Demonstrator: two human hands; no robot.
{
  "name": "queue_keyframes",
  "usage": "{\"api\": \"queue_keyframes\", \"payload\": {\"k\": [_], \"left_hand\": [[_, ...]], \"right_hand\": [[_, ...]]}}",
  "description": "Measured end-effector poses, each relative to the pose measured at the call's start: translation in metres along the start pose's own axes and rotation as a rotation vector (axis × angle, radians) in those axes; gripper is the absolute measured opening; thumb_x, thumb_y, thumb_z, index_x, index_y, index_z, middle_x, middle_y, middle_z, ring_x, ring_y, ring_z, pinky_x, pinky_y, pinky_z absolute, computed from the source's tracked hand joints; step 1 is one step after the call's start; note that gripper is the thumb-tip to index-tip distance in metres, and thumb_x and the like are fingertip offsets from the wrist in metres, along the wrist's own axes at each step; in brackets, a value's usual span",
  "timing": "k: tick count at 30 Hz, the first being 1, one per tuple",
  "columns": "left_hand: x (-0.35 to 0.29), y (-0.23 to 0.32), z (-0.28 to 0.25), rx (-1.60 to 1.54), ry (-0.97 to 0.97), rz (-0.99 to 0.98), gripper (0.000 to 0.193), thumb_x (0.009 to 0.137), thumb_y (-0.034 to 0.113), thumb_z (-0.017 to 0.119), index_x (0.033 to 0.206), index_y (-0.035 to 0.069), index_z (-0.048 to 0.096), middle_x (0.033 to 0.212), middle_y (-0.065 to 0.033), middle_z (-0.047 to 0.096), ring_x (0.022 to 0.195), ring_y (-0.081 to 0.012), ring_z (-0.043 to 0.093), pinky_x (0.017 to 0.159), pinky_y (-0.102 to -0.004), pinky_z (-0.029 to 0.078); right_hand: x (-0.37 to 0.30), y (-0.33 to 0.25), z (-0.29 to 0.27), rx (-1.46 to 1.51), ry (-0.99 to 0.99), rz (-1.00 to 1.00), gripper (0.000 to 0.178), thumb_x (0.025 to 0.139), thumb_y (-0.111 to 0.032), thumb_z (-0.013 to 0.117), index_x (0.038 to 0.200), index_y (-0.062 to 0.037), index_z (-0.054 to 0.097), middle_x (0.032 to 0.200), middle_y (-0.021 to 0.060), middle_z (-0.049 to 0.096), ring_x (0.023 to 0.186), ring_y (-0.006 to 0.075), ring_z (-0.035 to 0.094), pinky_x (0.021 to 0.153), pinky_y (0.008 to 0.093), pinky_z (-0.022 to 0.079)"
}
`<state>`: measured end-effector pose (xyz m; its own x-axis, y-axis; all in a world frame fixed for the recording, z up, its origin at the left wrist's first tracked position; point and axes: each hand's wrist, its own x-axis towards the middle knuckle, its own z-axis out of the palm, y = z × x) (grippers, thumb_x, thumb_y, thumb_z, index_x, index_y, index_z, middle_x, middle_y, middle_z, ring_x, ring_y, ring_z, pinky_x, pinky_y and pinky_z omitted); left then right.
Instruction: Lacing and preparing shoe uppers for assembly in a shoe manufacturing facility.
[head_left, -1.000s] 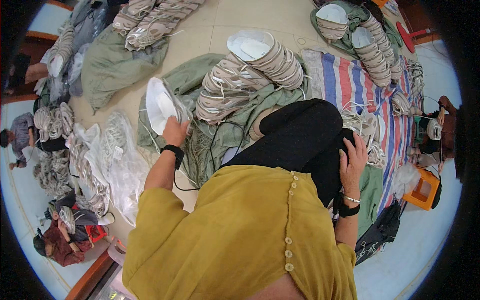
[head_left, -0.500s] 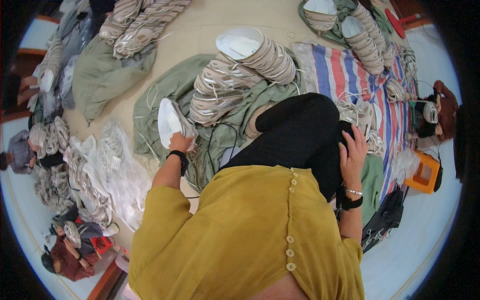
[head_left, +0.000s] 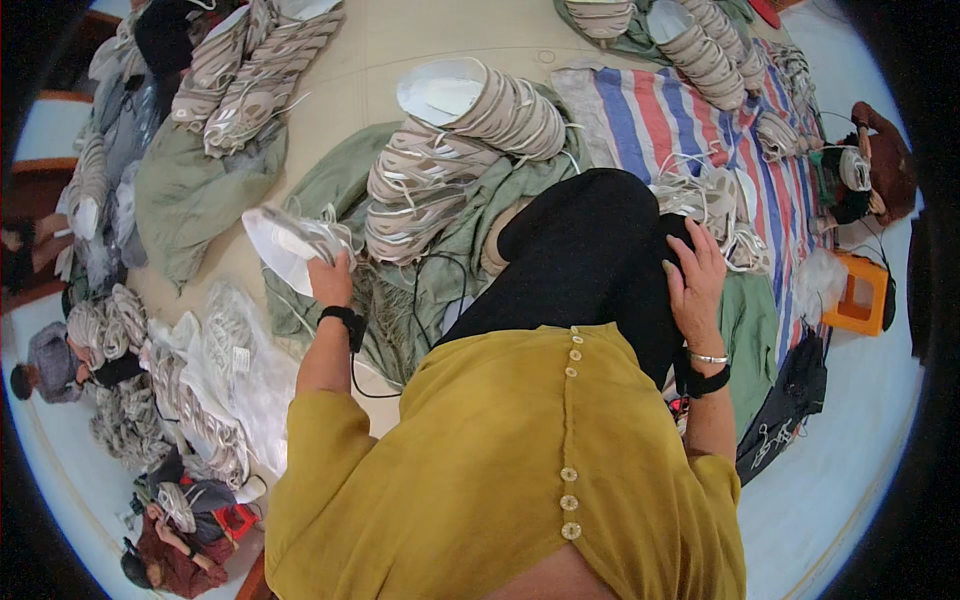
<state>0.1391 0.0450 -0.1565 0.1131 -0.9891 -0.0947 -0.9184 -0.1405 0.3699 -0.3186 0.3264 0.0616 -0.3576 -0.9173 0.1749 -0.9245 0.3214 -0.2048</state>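
My left hand (head_left: 333,280) grips a beige shoe upper (head_left: 283,246) with a pale sole side and laces. It is held tilted, left of a pile of nested shoe uppers (head_left: 425,185). A second nested stack of shoe uppers (head_left: 515,112) leans behind that pile, its pale sole side toward the upper left. Both stacks rest on green cloth (head_left: 340,172). My right hand (head_left: 696,280) lies with fingers apart on the knee of my black trousers (head_left: 590,250) and holds nothing. Loose laced uppers (head_left: 712,205) lie just beyond that knee.
Striped woven sheeting (head_left: 645,115) spreads at right, near an orange stool (head_left: 857,292). Clear plastic bags (head_left: 245,350) and more uppers (head_left: 190,385) lie at left. Co-workers sit on both sides, one in a dark red top (head_left: 885,165). A thin black cable (head_left: 372,393) runs by my left forearm.
My left hand has moved left and slightly up with the shoe upper, which has turned from nearly upright to slanted. My right hand stays on the knee. The whole view has shifted a little.
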Motion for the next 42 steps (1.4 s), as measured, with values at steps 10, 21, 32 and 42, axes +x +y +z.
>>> {"api": "queue_keyframes", "payload": {"k": [10, 21, 32, 42], "left_hand": [[-0.017, -0.023, -0.015, 0.607, -0.199, 0.289, 0.037, 0.073, 0.03, 0.071, 0.107, 0.016, 0.065, 0.1, -0.0067, 0.059, 0.103, -0.0315, 0.052, 0.096, -0.0534, 0.034], [-0.019, -0.009, 0.006, 0.343, -0.054, 0.066, 0.039, 0.074, 0.036, 0.07, 0.103, 0.011, 0.064, 0.097, -0.0112, 0.064, 0.097, -0.0348, 0.056, 0.089, -0.0563, 0.036], [0.047, 0.126, -0.018, -0.377, 0.22, 0.246, 0.049, 0.074, 0.04, 0.071, 0.083, -0.006, 0.055, 0.079, -0.0233, 0.059, 0.077, -0.0411, 0.055, 0.07, -0.0453, 0.043], [0.042, 0.24, -0.015, -0.534, 0.14, 0.596, 0.04, 0.077, 0.03, 0.072, 0.089, -0.004, 0.054, 0.087, -0.0198, 0.056, 0.083, -0.039, 0.055, 0.073, -0.0431, 0.043]], "right_hand": [[0.001, 0.002, 0.0, -0.02, -0.002, 0.006, 0.035, 0.081, -0.01, 0.061, 0.116, -0.0091, 0.059, 0.137, 0.011, 0.046, 0.127, 0.0319, 0.039, 0.103, 0.0433, 0.029], [0.002, -0.002, -0.001, -0.027, 0.013, 0.006, 0.035, 0.079, -0.01, 0.062, 0.114, -0.0093, 0.06, 0.136, 0.0103, 0.047, 0.126, 0.0316, 0.041, 0.103, 0.0427, 0.03], [0.003, -0.002, -0.006, 0.014, 0.03, 0.024, 0.033, 0.077, -0.011, 0.064, 0.11, -0.0081, 0.061, 0.135, 0.0113, 0.047, 0.125, 0.0334, 0.041, 0.102, 0.045, 0.031], [-0.007, 0.003, -0.016, 0.053, 0.09, 0.084, 0.032, 0.076, -0.011, 0.065, 0.108, -0.0084, 0.062, 0.134, 0.0113, 0.049, 0.124, 0.0331, 0.042, 0.102, 0.0452, 0.03]]}}
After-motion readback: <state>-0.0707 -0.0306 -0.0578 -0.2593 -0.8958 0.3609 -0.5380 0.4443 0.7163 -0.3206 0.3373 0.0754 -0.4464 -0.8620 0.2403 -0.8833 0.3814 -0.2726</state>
